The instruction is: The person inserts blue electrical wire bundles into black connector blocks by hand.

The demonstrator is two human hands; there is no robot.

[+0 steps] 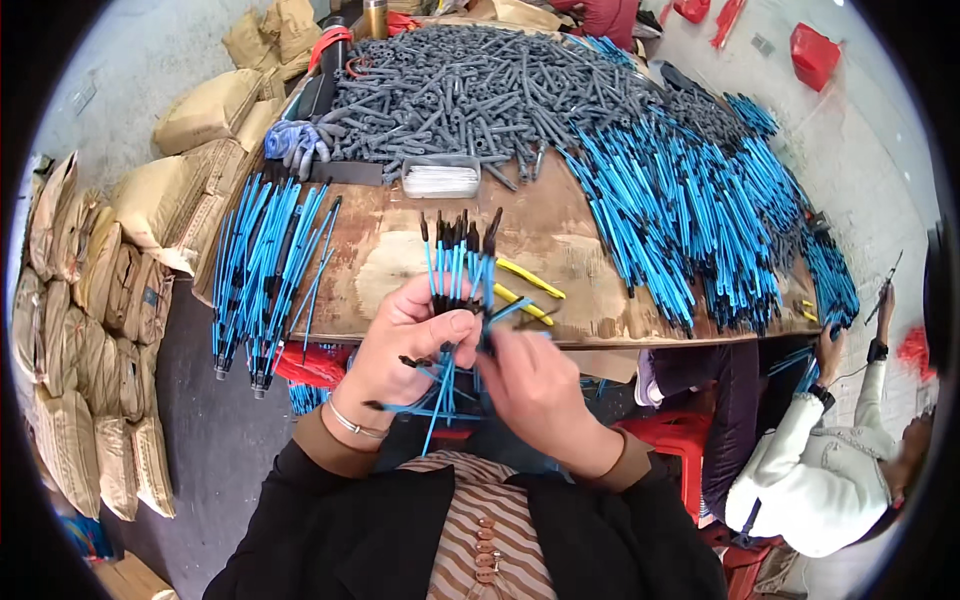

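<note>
Even, bright daylight with soft, faint shadows, no glare; fisheye bends straight edges toward the black rim, and both moving hands look slightly blurred

Bulging tan woven sacks [85, 330] stand stacked along the floor at the left, and more tan sacks [215, 105] lie heaped beyond the table's far-left corner. No labels, signs or screens are visible.
</note>
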